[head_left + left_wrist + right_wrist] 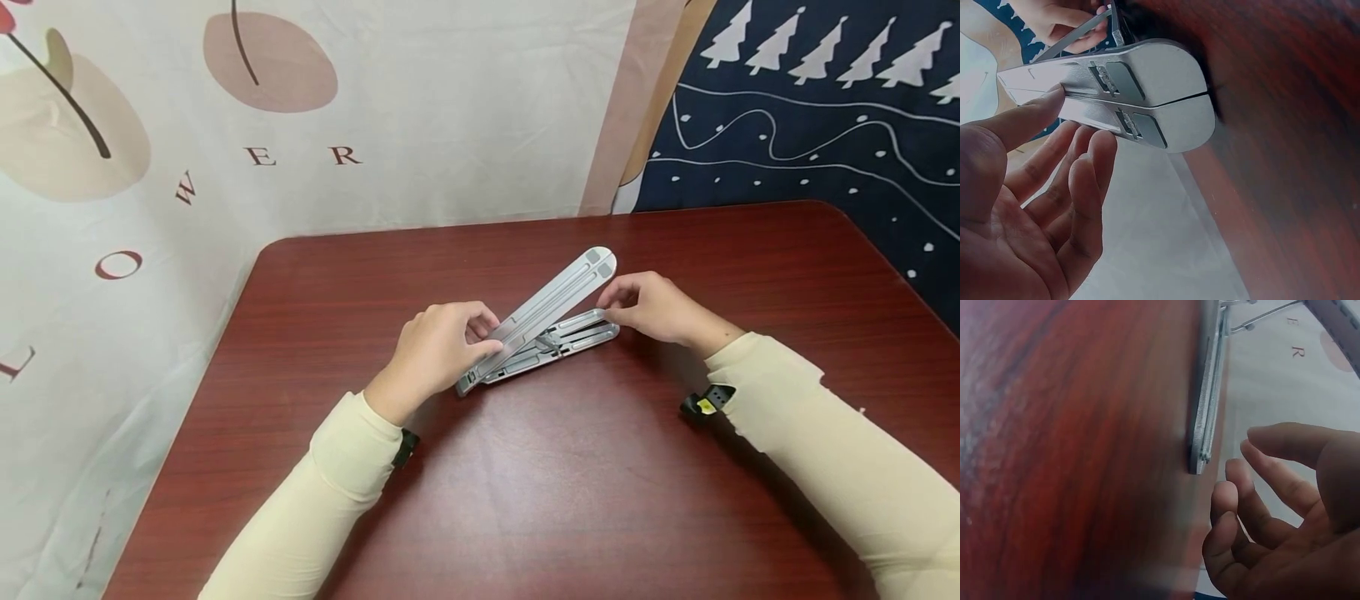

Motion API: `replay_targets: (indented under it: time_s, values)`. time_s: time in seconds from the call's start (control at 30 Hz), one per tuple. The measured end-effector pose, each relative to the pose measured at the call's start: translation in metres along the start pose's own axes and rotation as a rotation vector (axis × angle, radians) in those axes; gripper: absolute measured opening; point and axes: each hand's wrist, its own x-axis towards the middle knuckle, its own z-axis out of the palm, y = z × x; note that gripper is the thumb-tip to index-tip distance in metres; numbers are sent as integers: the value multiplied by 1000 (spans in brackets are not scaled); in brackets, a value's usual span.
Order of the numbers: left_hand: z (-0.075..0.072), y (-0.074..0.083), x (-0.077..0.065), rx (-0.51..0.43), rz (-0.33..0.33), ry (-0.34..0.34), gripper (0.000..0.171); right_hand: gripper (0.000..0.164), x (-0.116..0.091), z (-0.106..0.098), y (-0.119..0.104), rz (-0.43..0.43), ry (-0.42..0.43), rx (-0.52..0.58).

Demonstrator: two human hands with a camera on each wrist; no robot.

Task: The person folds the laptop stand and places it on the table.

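Note:
A silver folding laptop stand [558, 300] sits on the table with its upper arm raised at an angle over the narrow lower base [588, 337]. A thin support strut [551, 342] shows between the two parts. With thumb on one side and fingertips on the other, my left hand [446, 346] pinches the raised arm near its hinged end; grey pads [1125, 84] show beside the grip in the left wrist view. My right hand [656, 308] hovers by the base's far end, fingers loosely bent and holding nothing; the right wrist view shows its fingertips [1224, 495] just off that end.
The dark red wooden table [570, 500] has a rounded back edge. Behind it hang a pale printed curtain [450, 125] and a navy cloth with white trees [795, 142]. Dark straps with devices [708, 402] sit at both sleeve cuffs.

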Motion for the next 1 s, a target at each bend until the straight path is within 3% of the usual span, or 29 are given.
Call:
replay_targets:
  time_s: [0.43, 1.0]
  values:
    - [0, 1, 0, 2, -3, 2, 24, 21, 3, 7, 3, -12, -93, 9]
    - [-1, 3, -1, 9, 2, -4, 23, 21, 3, 7, 0, -49, -106, -96]
